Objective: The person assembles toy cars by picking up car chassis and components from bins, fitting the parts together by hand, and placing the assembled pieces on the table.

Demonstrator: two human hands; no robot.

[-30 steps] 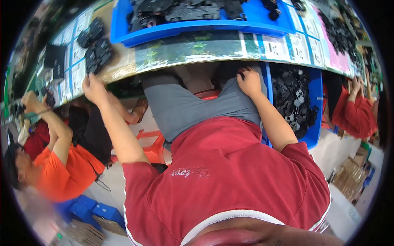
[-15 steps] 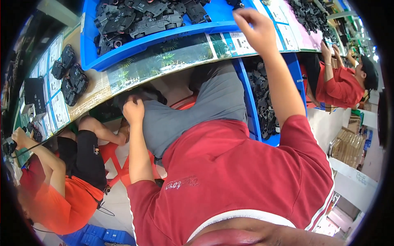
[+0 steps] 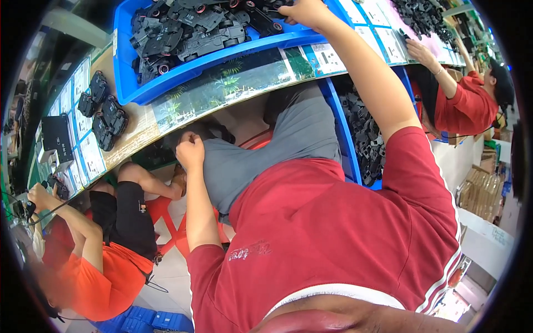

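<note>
My right hand [image 3: 308,13] reaches over a blue tray [image 3: 216,51] on the bench. Its fingertips are pinched at the end of a black toy car chassis [image 3: 261,19] with wheels; the grip is partly hidden by the hand. A heap of similar black chassis [image 3: 202,33] fills the tray's left and middle. My left hand [image 3: 190,152] rests by my left thigh below the bench edge. Its fingers are curled in, and nothing shows in them.
Several black car bodies [image 3: 110,122] and a black box [image 3: 57,136] lie on the bench at left. A blue bin [image 3: 342,130] of black parts stands under the bench. One co-worker [image 3: 100,277] sits at left, another [image 3: 466,105] at right, beside a black parts pile [image 3: 422,19].
My right hand has moved left and away from me, from above the tray's right end to the chassis. My left hand stays by my thigh. The view has shifted slightly.
</note>
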